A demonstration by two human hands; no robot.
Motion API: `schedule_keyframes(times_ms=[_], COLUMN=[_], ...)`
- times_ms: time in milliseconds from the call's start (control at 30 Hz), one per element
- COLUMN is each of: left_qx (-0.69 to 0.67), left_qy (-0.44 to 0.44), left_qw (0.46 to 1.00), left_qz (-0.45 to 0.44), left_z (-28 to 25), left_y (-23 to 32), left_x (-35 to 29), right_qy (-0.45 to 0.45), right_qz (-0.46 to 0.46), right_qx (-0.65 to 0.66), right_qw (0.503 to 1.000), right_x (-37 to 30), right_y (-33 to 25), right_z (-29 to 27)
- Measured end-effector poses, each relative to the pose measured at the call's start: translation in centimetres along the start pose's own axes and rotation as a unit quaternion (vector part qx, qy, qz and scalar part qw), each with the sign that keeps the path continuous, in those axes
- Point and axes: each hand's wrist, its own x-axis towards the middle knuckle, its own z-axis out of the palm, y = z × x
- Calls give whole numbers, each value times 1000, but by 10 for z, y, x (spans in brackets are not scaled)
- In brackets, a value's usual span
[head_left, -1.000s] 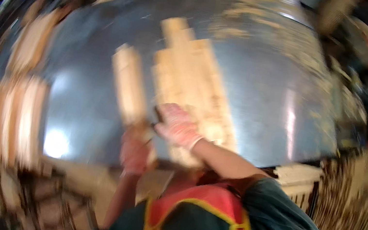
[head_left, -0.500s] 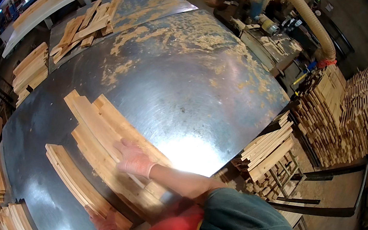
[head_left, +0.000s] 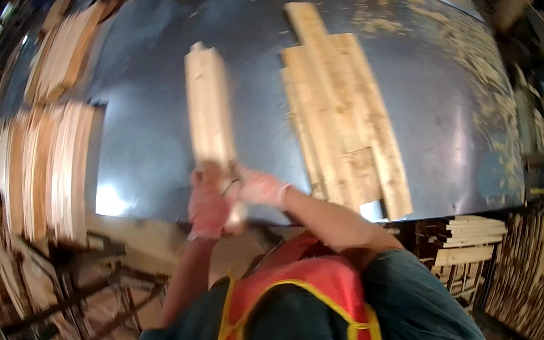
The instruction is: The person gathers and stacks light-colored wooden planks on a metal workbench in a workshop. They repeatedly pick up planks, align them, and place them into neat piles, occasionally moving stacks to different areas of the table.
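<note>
- Upright-edged boards (head_left: 71, 171) stand side by side at the left of the metal table (head_left: 155, 91).
- Narrow boards (head_left: 209, 104), bundled lengthwise, lie over the table's middle, their near end at the hands; whether they touch the metal, I cannot tell.
- The left hand (head_left: 208, 210), gloved, has its fingers clamped around that near end.
- The right hand (head_left: 261, 188), gloved, meets the bundle just beside it; blur hides whether its fingers grip.
- Flat planks (head_left: 344, 113) lie together, right of the bundle.
- Sawdust (head_left: 463, 76) covers the far right.
</note>
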Motion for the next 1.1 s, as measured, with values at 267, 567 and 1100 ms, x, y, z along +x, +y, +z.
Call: schedule_keyframes(times_ms=[267, 567, 1100], left_qx=[-101, -42, -7], left_qy=[-122, -142, -137], left_qw=[975, 981, 983], left_qz=[-157, -125, -122], left_z=[-66, -86, -71], left_y=[12, -40, -34], left_x=[20, 15, 21], right_qy=[200, 174, 226], right_qz=[220, 325, 221], right_qx=[-482, -415, -136], right_qw=[824, 832, 939], right_x=[-54, -33, -15], right_y=[-30, -37, -22], right_z=[-107, -133, -229])
